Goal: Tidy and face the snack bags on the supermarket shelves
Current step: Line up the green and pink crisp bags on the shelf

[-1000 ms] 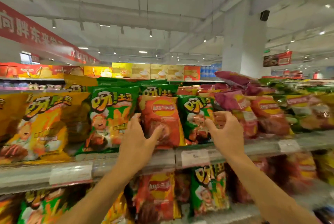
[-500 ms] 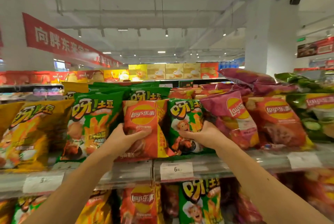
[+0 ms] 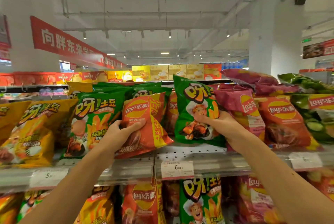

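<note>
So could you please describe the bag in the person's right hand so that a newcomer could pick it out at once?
Start at the upper shelf with the white price tag on its front edge. Just above that tag, the right hand grips a green bag showing a cartoon chef. Unlike the upright green bag to the left, it is lifted and tilted, between an orange Lay's bag and a pink one.

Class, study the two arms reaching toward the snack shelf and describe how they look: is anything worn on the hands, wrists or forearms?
Both arms are bare as far as the picture shows: no sleeves, gloves, watch, bracelet or rings can be seen on the left hand or the right hand. Each forearm runs uncovered from the bottom edge of the view up to the wrist. Fingernails look short and unpainted.
</note>
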### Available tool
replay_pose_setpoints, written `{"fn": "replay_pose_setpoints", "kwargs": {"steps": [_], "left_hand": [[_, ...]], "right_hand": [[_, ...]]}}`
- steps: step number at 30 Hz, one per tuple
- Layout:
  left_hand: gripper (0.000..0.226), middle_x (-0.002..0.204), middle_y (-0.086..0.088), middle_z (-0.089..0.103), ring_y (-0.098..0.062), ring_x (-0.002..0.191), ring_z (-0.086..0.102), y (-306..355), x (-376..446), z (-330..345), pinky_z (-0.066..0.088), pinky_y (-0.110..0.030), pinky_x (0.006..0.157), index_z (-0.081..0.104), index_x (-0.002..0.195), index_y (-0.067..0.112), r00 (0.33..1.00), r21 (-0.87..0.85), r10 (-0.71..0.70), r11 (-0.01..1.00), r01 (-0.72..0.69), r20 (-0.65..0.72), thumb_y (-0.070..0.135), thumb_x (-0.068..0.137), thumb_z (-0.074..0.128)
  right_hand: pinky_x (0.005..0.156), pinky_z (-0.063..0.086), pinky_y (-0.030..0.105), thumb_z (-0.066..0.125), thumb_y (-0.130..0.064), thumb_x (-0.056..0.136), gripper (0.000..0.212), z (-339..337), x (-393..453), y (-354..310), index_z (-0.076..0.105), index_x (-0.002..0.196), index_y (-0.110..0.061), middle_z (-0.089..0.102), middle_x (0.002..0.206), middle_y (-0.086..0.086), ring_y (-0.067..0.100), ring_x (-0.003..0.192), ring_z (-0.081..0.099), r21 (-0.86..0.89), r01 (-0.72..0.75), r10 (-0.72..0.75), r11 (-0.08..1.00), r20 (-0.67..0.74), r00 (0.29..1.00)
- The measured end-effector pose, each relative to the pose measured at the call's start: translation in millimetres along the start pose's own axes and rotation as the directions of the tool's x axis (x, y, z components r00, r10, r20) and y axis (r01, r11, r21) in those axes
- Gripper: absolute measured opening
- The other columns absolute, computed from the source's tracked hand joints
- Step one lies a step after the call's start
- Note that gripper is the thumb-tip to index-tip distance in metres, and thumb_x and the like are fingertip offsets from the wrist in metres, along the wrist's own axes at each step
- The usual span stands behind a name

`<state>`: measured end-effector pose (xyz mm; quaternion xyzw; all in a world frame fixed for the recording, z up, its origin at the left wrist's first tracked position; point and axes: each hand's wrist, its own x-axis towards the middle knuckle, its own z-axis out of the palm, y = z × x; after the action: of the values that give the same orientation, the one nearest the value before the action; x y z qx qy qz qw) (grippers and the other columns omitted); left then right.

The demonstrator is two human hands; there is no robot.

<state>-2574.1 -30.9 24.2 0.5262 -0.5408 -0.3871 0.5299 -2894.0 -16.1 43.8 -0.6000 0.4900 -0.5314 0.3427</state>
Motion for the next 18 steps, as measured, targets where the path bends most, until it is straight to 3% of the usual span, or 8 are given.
{"fn": "replay_pose_setpoints", "kwargs": {"steps": [3,6,8,10,12,14,16,18], "left_hand": [[0.102,0.112,0.001,0.068,-0.022,0.094,0.072,-1.8,-4.1,0.6,0.061,-0.041,0.077,0.046,0.132,0.026,0.999,0.027,0.050,0.998,-0.049,-0.022,0.065,0.047,0.087],[0.108,0.116,0.006,0.063,-0.016,0.100,0.066,-2.4,-9.9,12.4,0.059,-0.034,0.076,0.041,0.136,0.026,0.990,0.042,0.143,0.989,-0.142,-0.012,0.062,0.046,0.088],[0.108,0.118,0.005,0.062,-0.015,0.102,0.065,-0.4,-13.0,24.7,0.058,-0.034,0.080,0.042,0.135,0.026,0.984,0.038,0.179,0.983,-0.179,-0.008,0.062,0.044,0.088],[0.106,0.115,0.008,0.063,-0.011,0.099,0.065,3.6,-14.8,38.8,0.056,-0.027,0.073,0.042,0.132,0.028,0.979,0.031,0.202,0.979,-0.202,0.008,0.064,0.042,0.086],[0.107,0.117,0.006,0.064,-0.015,0.103,0.065,6.9,-13.0,55.0,0.056,-0.034,0.082,0.039,0.136,0.028,0.975,0.038,0.221,0.974,-0.223,0.034,0.064,0.047,0.086],[0.098,0.124,0.000,0.063,-0.020,0.110,0.062,9.3,-7.4,73.2,0.051,-0.037,0.092,0.037,0.138,0.024,0.971,0.073,0.237,0.968,-0.239,0.044,0.052,0.060,0.088],[0.091,0.129,-0.001,0.060,-0.020,0.112,0.058,11.2,-2.8,92.7,0.049,-0.038,0.097,0.035,0.140,0.019,0.973,0.081,0.221,0.971,-0.226,0.071,0.039,0.068,0.088],[0.093,0.130,0.000,0.056,-0.019,0.112,0.055,13.1,-2.6,110.6,0.046,-0.037,0.099,0.032,0.142,0.017,0.973,0.099,0.204,0.972,-0.215,0.108,0.036,0.071,0.087]], "right_hand": [[0.092,0.056,0.037,0.091,-0.059,0.047,0.076,-8.9,-4.6,-7.7,0.075,0.112,-0.023,0.080,0.104,-0.002,0.019,0.099,0.076,0.059,0.035,-0.037,0.998,0.038,0.999],[0.098,0.054,0.040,0.091,-0.054,0.054,0.074,-7.8,-13.7,-19.0,0.073,0.118,-0.022,0.079,0.109,-0.001,0.018,0.104,0.075,0.072,0.046,-0.054,0.996,0.112,0.992],[0.100,0.050,0.039,0.090,-0.055,0.059,0.059,-0.3,-23.5,-27.0,0.076,0.111,-0.032,0.078,0.111,-0.006,0.013,0.105,0.074,0.012,0.051,-0.053,0.999,0.199,0.979],[0.102,0.049,0.037,0.090,-0.057,0.062,0.043,6.0,-35.6,-35.5,0.077,0.101,-0.043,0.078,0.111,-0.009,0.009,0.104,0.073,-0.036,0.057,-0.046,0.998,0.256,0.966],[0.101,0.049,0.036,0.090,-0.054,0.064,0.038,6.5,-48.3,-43.5,0.076,0.099,-0.048,0.077,0.111,-0.010,0.008,0.104,0.073,-0.037,0.088,-0.074,0.995,0.274,0.959],[0.101,0.050,0.037,0.090,-0.053,0.065,0.043,1.0,-61.0,-50.7,0.078,0.103,-0.039,0.078,0.111,-0.009,0.009,0.104,0.073,-0.022,0.136,-0.128,0.990,0.234,0.964],[0.098,0.052,0.037,0.088,-0.053,0.062,0.052,-11.0,-72.4,-55.3,0.077,0.107,-0.030,0.079,0.107,-0.008,0.009,0.101,0.074,-0.008,0.183,-0.181,0.983,0.107,0.978],[0.087,0.056,0.026,0.084,-0.052,0.065,0.051,-24.9,-83.9,-56.1,0.075,0.110,-0.029,0.079,0.102,-0.013,0.002,0.095,0.073,-0.031,0.222,-0.223,0.975,-0.032,0.974]]}}
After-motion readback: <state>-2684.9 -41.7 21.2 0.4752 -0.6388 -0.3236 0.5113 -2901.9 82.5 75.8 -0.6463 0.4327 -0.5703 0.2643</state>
